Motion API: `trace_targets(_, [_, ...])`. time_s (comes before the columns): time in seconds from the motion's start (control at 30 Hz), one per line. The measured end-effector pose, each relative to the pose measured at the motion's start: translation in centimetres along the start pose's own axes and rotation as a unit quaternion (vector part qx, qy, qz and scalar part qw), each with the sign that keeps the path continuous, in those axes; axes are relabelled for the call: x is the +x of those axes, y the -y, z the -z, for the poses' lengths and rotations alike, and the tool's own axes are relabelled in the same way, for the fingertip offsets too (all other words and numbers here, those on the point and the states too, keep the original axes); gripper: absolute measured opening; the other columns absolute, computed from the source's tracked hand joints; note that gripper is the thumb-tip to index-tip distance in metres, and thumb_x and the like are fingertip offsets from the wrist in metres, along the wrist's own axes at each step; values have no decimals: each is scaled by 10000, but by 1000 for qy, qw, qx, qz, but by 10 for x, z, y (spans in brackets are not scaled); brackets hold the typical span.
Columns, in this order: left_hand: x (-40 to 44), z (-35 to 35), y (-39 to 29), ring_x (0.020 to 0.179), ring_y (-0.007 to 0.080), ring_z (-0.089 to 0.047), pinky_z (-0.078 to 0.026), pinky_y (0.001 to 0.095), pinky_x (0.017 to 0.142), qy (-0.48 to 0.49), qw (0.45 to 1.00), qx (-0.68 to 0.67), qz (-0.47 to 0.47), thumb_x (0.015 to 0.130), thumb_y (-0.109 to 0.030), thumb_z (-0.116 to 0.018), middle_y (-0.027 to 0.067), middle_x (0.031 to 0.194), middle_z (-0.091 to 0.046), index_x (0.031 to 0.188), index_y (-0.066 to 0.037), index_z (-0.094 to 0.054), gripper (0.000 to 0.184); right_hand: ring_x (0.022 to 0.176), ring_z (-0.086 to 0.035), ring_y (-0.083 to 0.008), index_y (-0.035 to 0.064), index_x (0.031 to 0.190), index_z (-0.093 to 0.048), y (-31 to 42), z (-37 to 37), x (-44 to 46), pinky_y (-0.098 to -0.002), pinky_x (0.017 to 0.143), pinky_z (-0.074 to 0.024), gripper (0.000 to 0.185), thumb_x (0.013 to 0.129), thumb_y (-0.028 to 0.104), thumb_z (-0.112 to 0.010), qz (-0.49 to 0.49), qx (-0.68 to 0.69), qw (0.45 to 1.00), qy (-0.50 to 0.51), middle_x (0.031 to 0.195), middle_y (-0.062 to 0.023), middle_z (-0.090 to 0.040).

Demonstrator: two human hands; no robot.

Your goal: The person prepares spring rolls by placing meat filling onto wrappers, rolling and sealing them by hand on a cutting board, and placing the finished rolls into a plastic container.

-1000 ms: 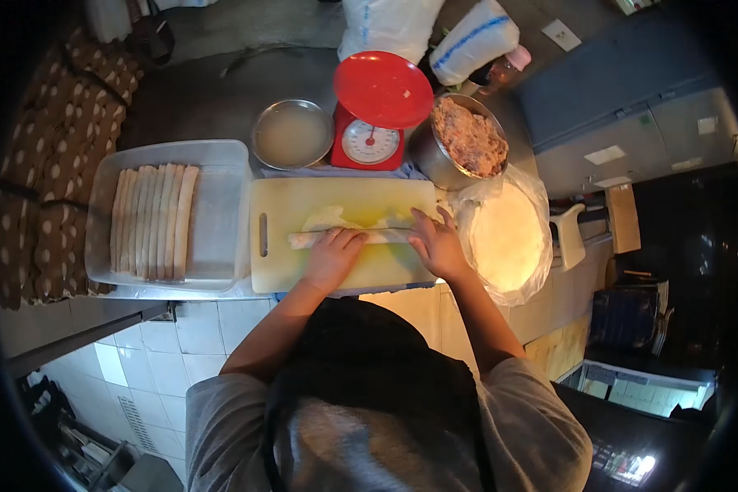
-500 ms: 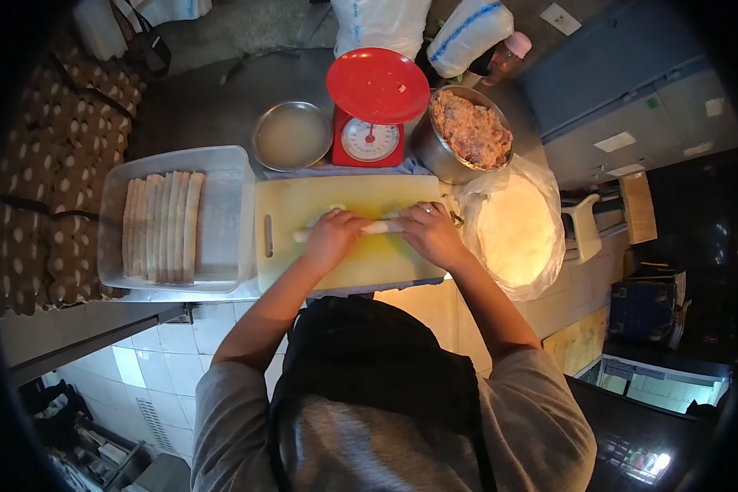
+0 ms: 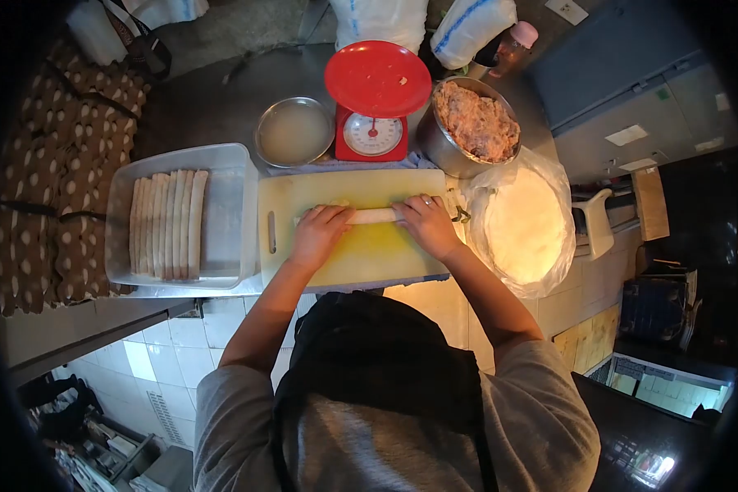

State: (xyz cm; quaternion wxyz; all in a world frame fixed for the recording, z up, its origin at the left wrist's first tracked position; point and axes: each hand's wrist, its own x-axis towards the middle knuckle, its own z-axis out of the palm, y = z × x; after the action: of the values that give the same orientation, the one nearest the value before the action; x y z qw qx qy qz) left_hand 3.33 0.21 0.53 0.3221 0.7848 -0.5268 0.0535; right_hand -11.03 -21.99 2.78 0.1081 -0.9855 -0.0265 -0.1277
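A long pale roll (image 3: 374, 216) lies crosswise on the cutting board (image 3: 353, 266). My left hand (image 3: 318, 234) is closed over the roll's left end. Over its right end my right hand (image 3: 428, 223), with a ring on one finger, is closed too. Both palms hide the ends of the roll. Left of the board, a clear plastic tub (image 3: 230, 271) holds several finished-looking rolls (image 3: 168, 225) side by side. To the right, a stack of round wrappers (image 3: 523, 225) sits in a plastic bag.
Behind the board are a metal bowl of cloudy liquid (image 3: 294, 133), a red scale (image 3: 377, 82) and a metal pot (image 3: 451, 152) of ground filling (image 3: 477, 123). Egg trays (image 3: 74, 180) are stacked at the far left. White bags (image 3: 381, 20) stand at the back.
The loose wrapper edges seen earlier are now wound around the roll. My hands have moved up the board and closed over the roll's ends. The camera view has shifted slightly.
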Motion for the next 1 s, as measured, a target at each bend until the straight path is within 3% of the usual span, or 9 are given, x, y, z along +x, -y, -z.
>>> trace_targets(0.17, [-24,8,-12,929,254,-619,-502,378,808,30,999,-11,-9,762,-173,-701,53,1034,-655,1044,-119,-672,288,972,-549,-231,102,1143,-622,11,10,-28,-377,844,-393,392,759,154,-680,7,25,998,53,991,-46,-572])
trace_targets(0.27, [-50,24,-28,921,272,-618,-507,381,807,53,997,-56,10,805,-162,-685,64,1014,-649,963,-102,-662,170,953,-550,-242,105,1094,-615,24,17,-52,-391,834,-397,337,769,165,-682,24,21,999,3,976,-56,-579])
trace_targets(0.47, [-61,30,-22,913,292,-613,-495,391,820,26,991,-117,53,792,-113,-696,80,985,-650,958,-83,-682,169,894,-559,-262,113,943,-607,20,10,-65,-413,777,-396,201,777,188,-692,-53,97,994,-9,915,-54,-584])
trace_targets(0.6, [-39,24,-21,881,286,-585,-457,419,795,-1,997,-13,74,799,-96,-656,74,919,-613,923,-100,-658,124,901,-550,-250,130,856,-635,10,8,-43,-398,770,-389,107,779,178,-691,-105,73,991,-43,904,-29,-574])
trace_targets(0.67, [-32,16,-22,868,275,-571,-427,428,771,-27,997,19,71,813,-111,-608,73,874,-585,892,-116,-623,81,907,-544,-246,136,882,-644,16,8,-36,-393,779,-388,128,774,181,-695,-82,64,993,-62,906,-28,-571])
trace_targets(0.87, [-7,-5,-17,850,254,-593,-421,401,750,58,991,105,58,840,-171,-584,63,833,-596,926,-108,-571,107,943,-540,-253,130,994,-649,32,10,-17,-398,830,-379,238,777,219,-690,-4,62,997,-45,952,-38,-575])
trace_targets(1.0, [35,0,4,825,259,-600,-418,412,732,6,983,177,45,841,-184,-592,66,834,-612,917,-114,-578,104,994,-541,-276,104,1077,-631,36,12,11,-407,886,-371,354,776,280,-693,9,59,997,-38,996,-56,-585])
